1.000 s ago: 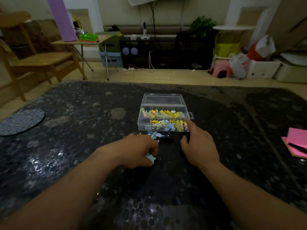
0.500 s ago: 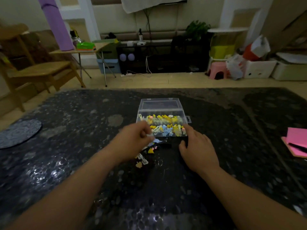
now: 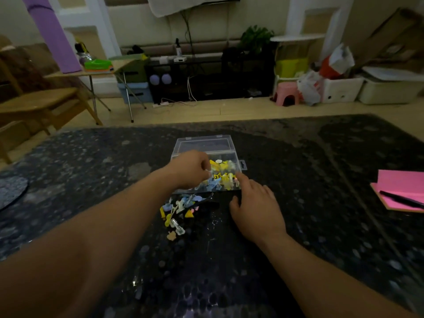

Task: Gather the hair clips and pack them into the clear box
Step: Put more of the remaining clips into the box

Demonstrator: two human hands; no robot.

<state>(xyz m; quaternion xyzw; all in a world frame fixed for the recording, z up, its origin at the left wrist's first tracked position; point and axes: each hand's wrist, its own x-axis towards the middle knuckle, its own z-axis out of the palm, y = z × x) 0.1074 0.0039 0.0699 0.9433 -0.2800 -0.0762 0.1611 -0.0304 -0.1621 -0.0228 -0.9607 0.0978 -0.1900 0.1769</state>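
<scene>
The clear box (image 3: 204,145) lies open on the dark table, lid flat behind it, with several yellow and blue hair clips (image 3: 223,173) inside. My left hand (image 3: 190,168) hovers over the box's left half, fingers curled, pinching a small pale clip at its tips. My right hand (image 3: 254,207) rests flat on the table at the box's near right corner, forefinger touching the box's front edge. A loose pile of hair clips (image 3: 177,210), blue, yellow and clear, lies on the table just in front of the box, between my two arms.
A pink notepad (image 3: 399,191) with a black pen (image 3: 400,199) lies at the table's right edge. A round dark mat (image 3: 11,191) sits at the far left. Beyond the table stand a wooden chair (image 3: 39,104), a folding table and a pink stool (image 3: 286,94).
My left hand rose from the pile in front of the box and moved forward over the box with a clip. The pile it covered now shows. My right hand stayed beside the box.
</scene>
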